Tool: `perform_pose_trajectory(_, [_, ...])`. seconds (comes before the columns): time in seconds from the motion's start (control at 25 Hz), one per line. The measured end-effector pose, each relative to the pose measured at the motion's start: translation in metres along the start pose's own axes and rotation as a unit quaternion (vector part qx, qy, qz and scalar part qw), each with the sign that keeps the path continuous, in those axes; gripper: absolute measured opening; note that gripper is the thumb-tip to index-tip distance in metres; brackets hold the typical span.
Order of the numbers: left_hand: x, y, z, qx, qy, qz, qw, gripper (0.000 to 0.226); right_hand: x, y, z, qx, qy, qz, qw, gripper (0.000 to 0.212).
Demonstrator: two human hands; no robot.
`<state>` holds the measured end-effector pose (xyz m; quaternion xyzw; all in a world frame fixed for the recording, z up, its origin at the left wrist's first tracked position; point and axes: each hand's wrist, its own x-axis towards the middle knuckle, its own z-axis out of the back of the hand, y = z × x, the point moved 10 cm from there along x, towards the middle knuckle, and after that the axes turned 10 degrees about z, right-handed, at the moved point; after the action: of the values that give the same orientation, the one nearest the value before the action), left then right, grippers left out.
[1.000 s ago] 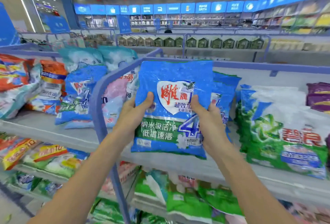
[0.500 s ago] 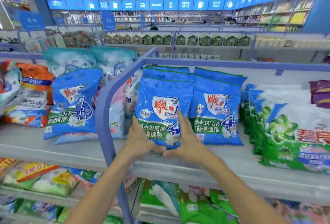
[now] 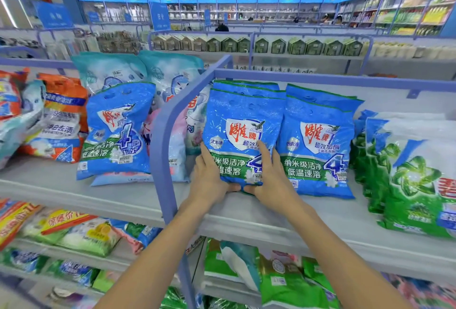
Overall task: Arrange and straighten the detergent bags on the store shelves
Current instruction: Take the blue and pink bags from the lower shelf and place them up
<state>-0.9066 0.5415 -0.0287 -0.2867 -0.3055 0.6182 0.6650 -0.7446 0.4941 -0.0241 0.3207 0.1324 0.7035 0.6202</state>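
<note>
A blue detergent bag with a red and white logo stands upright on the grey shelf, leaning on more bags of the same kind behind it. My left hand grips its lower left edge and my right hand its lower right corner, thumbs meeting under the bottom. A matching blue bag stands right beside it. Another one stands in the left bay.
A blue metal divider rail separates the two bays just left of my hands. Green and white bags fill the shelf's right side. Orange and pale blue bags sit at the left. Lower shelves hold several mixed bags.
The blue bag went from held up in the air to standing on the shelf in front of its stack. My hands slid down to its bottom edge. The camera view shifted left.
</note>
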Motion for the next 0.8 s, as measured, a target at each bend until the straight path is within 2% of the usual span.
perform_pose_trajectory(0.2, [-0.011,0.001,-0.001,0.023,0.022,0.003,0.999,0.135,-0.012,0.0,0.003,-0.047,-0.021,0.004,0.999,0.103])
perform_pose_trajectory(0.32, [-0.027,0.004,0.005,0.072,0.011,-0.022,0.997,0.114,-0.023,0.005,0.007,-0.06,-0.01,0.006,0.998,0.091])
perform_pose_trajectory(0.48, [-0.05,-0.002,0.021,0.043,0.0,-0.058,0.997,0.082,-0.041,0.01,0.017,-0.064,0.011,0.003,0.998,0.075])
perform_pose_trajectory(0.6, [-0.075,-0.004,0.024,0.081,-0.011,-0.07,0.994,0.06,-0.065,0.018,0.023,-0.075,0.025,0.01,0.997,0.068])
perform_pose_trajectory(0.8, [-0.128,0.012,0.02,0.181,-0.027,-0.085,0.979,0.067,-0.113,0.035,0.02,-0.096,0.011,0.033,0.995,0.067])
